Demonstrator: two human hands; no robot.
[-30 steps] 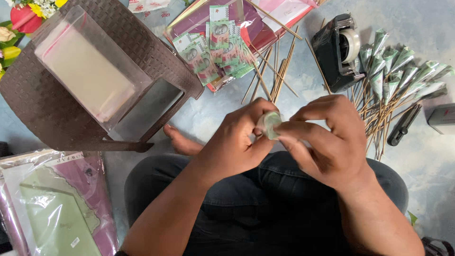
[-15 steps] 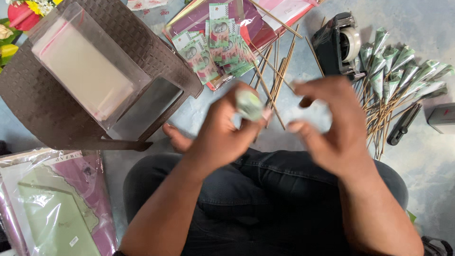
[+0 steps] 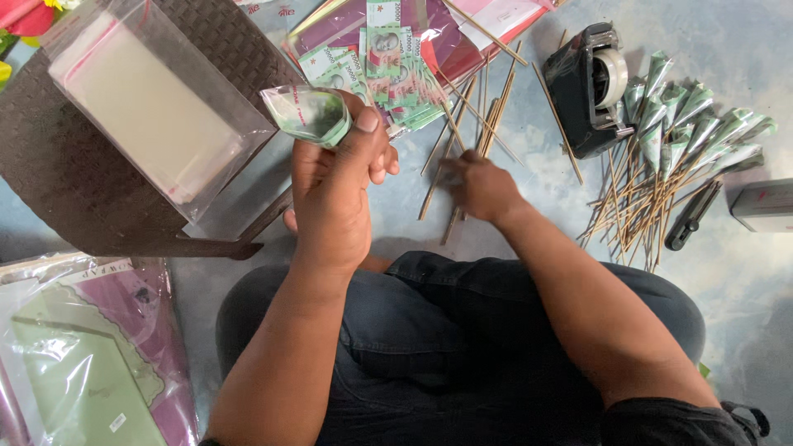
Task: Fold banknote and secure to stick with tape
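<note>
Pinching a rolled cone (image 3: 310,116) of green paper in a clear sleeve, the left hand (image 3: 334,194) holds it up off the floor, thumb pressed over its narrow end and fingers curled behind. The right hand (image 3: 483,186) reaches away from it, fingers spread down onto loose skewers (image 3: 462,136) on the floor; whether it has closed on one I cannot tell.

The cone looks very light and soft. Its film skin is probably slick, and a hard squeeze would likely flatten the roll or let it spring open, so the overlapped seam near the tip seems the place to grip. The skewers look thin, stiff and easy to snap; best taken near the middle.

Beyond the skewers lie fanned green notes (image 3: 388,70) and a black tape dispenser (image 3: 586,87). Right of that, finished cones on sticks (image 3: 677,140) are heaped. A stack of clear sleeves (image 3: 149,107) rests on a brown woven tray (image 3: 66,198) at the left.
</note>
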